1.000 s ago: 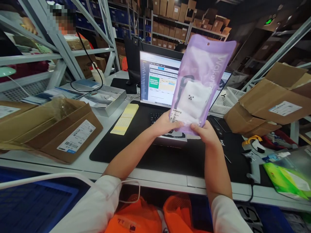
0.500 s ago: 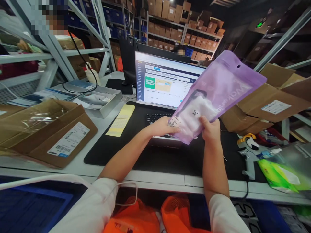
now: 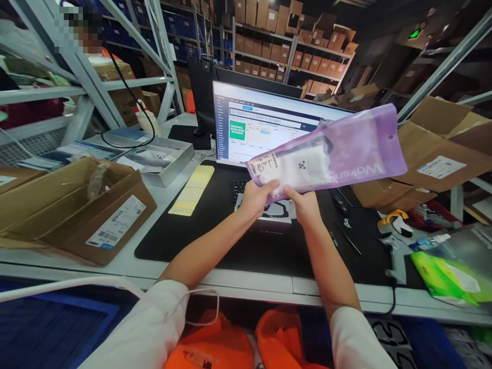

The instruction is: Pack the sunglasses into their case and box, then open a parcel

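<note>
A purple see-through pouch (image 3: pixel 357 154) with a hang hole and a printed label lies across both hands, tilted up to the right in front of the monitor (image 3: pixel 265 138). Something white and folded shows inside it. My left hand (image 3: pixel 255 199) pinches the labelled end, thumb on top. Beside it, my right hand (image 3: pixel 305 206) grips the lower edge, also with its thumb over the front. The fingers behind the pouch are hidden. Under the hands, the keyboard (image 3: pixel 240 188) and a white printed sheet (image 3: pixel 274 211) show in part on the black desk mat (image 3: pixel 230 246).
An opened cardboard box (image 3: pixel 88 215) stands on the left, near a grey tray (image 3: pixel 165 161) and yellow slips (image 3: pixel 192 192). To the right are a barcode scanner (image 3: pixel 397 259), a green packet (image 3: pixel 442 279) and more cardboard boxes (image 3: pixel 434 148). A person (image 3: pixel 86 31) is behind the rack.
The pouch has swung clockwise from a steep tilt to nearly level, its label now facing me. My right hand has moved left, nearer the left hand.
</note>
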{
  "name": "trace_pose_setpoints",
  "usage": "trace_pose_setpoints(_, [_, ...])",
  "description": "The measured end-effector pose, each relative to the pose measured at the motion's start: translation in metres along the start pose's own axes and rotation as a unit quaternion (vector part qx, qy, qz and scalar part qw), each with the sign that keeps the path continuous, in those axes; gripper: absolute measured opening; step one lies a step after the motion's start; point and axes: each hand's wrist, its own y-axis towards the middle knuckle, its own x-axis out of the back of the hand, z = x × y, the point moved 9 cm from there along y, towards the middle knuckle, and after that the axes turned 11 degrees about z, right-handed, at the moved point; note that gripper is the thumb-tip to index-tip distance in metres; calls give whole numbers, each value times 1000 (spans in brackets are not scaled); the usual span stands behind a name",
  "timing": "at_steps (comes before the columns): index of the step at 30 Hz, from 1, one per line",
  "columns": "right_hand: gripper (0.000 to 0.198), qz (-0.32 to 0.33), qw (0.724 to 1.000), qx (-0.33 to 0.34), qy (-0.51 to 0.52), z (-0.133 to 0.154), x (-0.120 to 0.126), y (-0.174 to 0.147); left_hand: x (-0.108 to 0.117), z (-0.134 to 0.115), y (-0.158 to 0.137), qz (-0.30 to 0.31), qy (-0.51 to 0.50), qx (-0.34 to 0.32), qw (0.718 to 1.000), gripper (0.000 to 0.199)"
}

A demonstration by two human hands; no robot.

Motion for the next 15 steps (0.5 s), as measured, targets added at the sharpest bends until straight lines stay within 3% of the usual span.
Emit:
trace_pose_setpoints(6, [56,-21,994,62,90,-1,-9,2,-15,-2,-3,51,-15,-10,999,64])
trace_pose_setpoints(12, [71,5,993,26,117,-13,-23,-1,-13,9,-4,29,-21,38,999,69])
trace_pose_setpoints(15, [69,-37,989,41,137,-10,-14,-1,-10,10,-3,37,13,33,999,61])
